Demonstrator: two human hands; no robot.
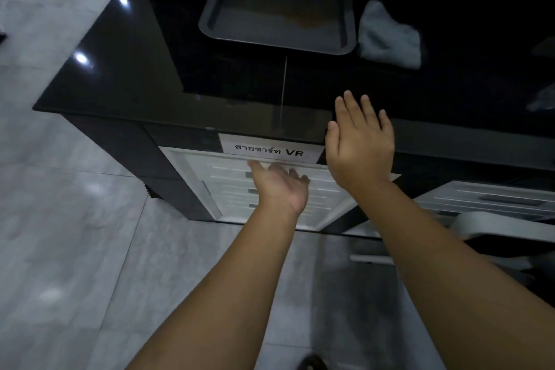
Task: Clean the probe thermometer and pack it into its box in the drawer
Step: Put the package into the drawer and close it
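Note:
A thin metal probe lies on the glossy black table, pointing from the tray toward the front edge; I cannot make out its body against the dark top. Below the table stands a white drawer unit under a paper label. My left hand reaches palm-up to the top drawer, fingers curled on its front. My right hand hovers flat with fingers apart over the table's front edge, just right of the probe and holding nothing. The thermometer's box is not visible.
A dark metal tray with a rusty stain sits at the back of the table. A grey cloth lies bunched to its right. A second white drawer unit and a chair stand on the right. Grey tiled floor lies on the left.

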